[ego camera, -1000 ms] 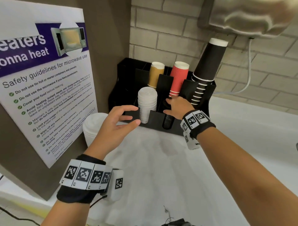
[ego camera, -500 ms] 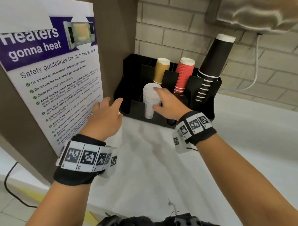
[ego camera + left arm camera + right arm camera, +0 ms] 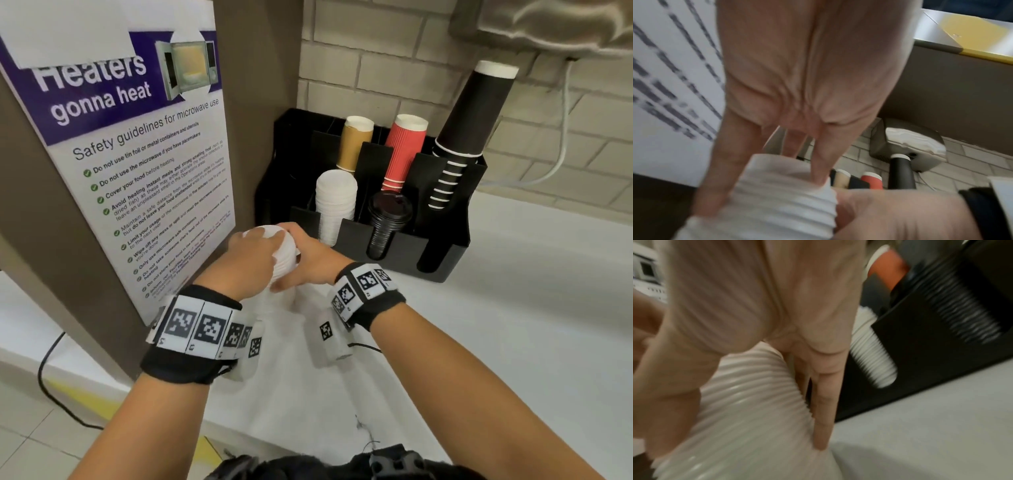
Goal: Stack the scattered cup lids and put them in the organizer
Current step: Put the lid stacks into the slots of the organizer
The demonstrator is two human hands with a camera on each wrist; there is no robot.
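Note:
A loose stack of white cup lids (image 3: 286,258) stands on the white counter next to the poster panel. My left hand (image 3: 255,251) grips it from the left and over the top. My right hand (image 3: 310,258) grips it from the right. The left wrist view shows the ribbed stack (image 3: 777,203) under my fingers, and the right wrist view shows the stack (image 3: 756,402) with my fingers (image 3: 823,410) lying along it. Behind stands the black organizer (image 3: 445,253). It holds another white lid stack (image 3: 335,202) in its front left slot and black lids (image 3: 388,219) beside that.
The organizer's rear slots hold brown cups (image 3: 354,144), red cups (image 3: 404,150) and a tall tilted stack of black cups (image 3: 469,116). A brown panel with a microwave poster (image 3: 137,164) stands close on the left. A brick wall is behind, and the white counter (image 3: 513,325) stretches to the right.
My right hand has left the organizer's front and come left and nearer. Both hands have closed on the loose white lid stack by the poster, and the black lids are now uncovered.

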